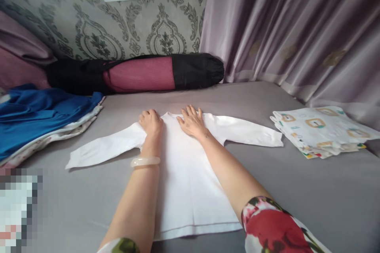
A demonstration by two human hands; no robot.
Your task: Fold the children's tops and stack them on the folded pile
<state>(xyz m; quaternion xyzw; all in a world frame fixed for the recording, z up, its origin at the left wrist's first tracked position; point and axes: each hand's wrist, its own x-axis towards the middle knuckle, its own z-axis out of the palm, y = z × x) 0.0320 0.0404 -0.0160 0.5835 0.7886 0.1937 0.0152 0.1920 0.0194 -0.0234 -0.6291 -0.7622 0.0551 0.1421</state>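
So the white shirt (184, 182) is laid out on the grey sheet (89, 197), sleeves spread, with both hands set apart near its collar. The right hand (192, 121) is laid flat, fingers splayed; the left hand (151, 121) is curled on the shoulder, and whether cloth is pinched there can't be told. Honestly, creases could be pushed in if the hands are slid unevenly. The collar could get skewed if only one side is tugged. Also, the printed stack (323, 124) could be nudged, since one cuff is spread just beside it.
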